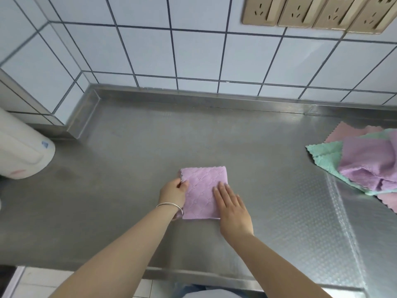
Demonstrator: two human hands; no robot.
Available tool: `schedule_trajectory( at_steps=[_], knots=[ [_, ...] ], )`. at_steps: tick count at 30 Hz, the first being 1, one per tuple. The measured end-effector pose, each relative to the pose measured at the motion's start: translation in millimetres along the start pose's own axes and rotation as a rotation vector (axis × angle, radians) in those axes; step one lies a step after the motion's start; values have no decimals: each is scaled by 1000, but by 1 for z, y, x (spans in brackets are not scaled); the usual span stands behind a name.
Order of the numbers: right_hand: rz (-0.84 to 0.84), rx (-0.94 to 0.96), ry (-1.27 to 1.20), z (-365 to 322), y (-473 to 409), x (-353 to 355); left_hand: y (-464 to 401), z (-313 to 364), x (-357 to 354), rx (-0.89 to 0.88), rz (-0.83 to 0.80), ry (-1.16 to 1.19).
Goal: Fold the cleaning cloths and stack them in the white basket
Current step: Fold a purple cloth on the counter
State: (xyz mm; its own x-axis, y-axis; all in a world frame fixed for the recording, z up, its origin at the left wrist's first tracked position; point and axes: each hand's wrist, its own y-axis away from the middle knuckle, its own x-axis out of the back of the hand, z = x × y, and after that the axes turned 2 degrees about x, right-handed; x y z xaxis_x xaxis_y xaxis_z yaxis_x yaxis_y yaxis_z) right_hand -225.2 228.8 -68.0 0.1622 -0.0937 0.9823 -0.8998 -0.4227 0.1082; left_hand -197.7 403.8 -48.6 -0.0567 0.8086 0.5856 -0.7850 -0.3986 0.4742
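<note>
Both hands on folded purple cloth (203,191): left hand (173,191) pinches edge (left side), right hand (233,208) pressing flat.

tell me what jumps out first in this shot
A folded purple cloth lies mid-counter, the left hand pinching its left edge and the right hand flat on its right side. A loose pile of cloths sits at the counter's right edge, and gold sockets line the tiled wall above.
</note>
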Motion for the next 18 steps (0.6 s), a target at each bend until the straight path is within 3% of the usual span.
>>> schedule_trajectory(
  at_steps=[9, 18],
  knots=[
    [-77, 55, 72, -12, -3, 8, -9, -13, -3, 21, 136, 44],
    [-259, 96, 89, -8, -3, 12, -22, -15, -4, 4, 141, 56]
  ],
)
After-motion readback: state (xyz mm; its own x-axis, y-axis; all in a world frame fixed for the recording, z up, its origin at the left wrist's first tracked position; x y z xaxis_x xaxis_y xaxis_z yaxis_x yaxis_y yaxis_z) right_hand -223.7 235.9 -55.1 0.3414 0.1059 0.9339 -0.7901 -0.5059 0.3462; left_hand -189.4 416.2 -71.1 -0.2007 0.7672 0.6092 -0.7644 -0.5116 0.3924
